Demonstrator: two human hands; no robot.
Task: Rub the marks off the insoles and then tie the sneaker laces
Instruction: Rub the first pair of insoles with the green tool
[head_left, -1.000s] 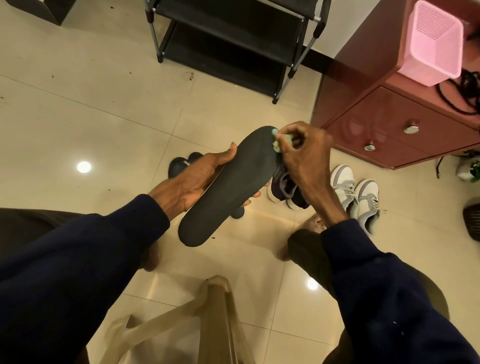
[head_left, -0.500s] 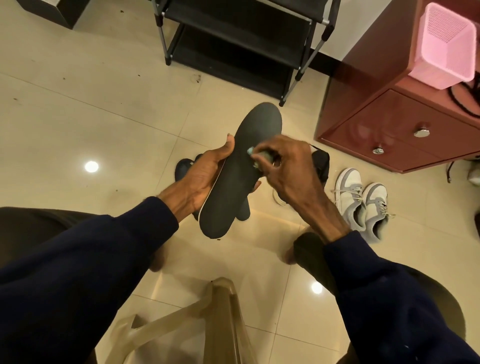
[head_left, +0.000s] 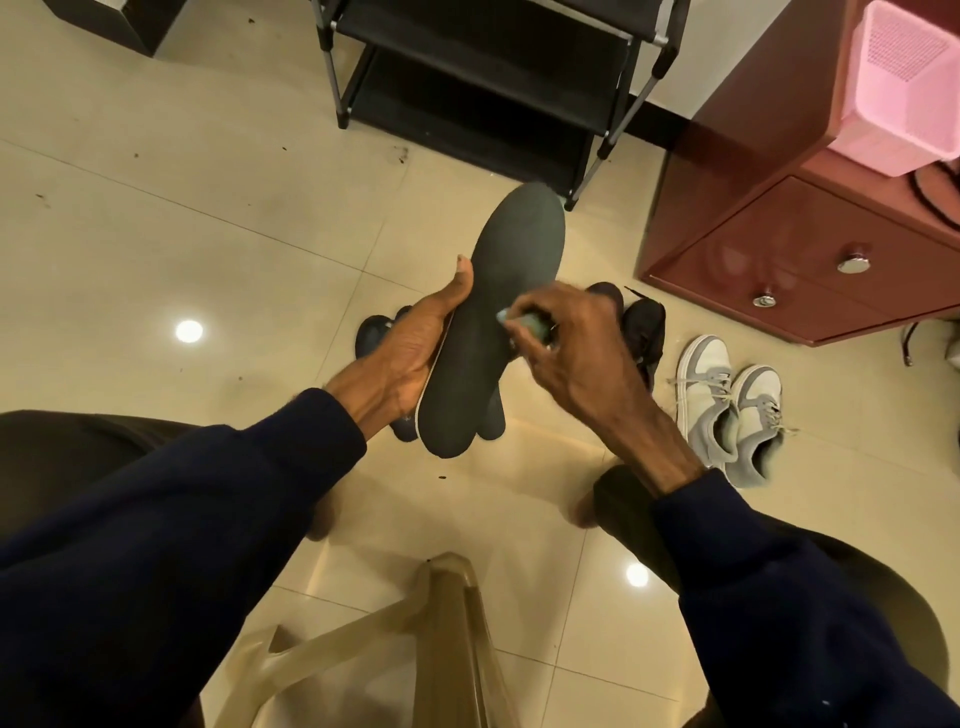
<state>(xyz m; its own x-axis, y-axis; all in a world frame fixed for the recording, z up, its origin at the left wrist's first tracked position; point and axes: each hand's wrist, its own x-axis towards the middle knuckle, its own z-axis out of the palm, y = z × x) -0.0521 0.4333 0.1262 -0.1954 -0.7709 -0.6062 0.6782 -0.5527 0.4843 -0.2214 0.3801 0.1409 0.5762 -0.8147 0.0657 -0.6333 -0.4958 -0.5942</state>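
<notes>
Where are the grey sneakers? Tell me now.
In the head view, the grey sneakers sit side by side on the floor, right of the right hand, near the red cabinet.

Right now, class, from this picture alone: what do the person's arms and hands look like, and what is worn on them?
The left sleeve and the right sleeve are long, dark navy and plain, each ending at the wrist. The left hand and the right hand are bare: no gloves, rings or watch show.
</notes>
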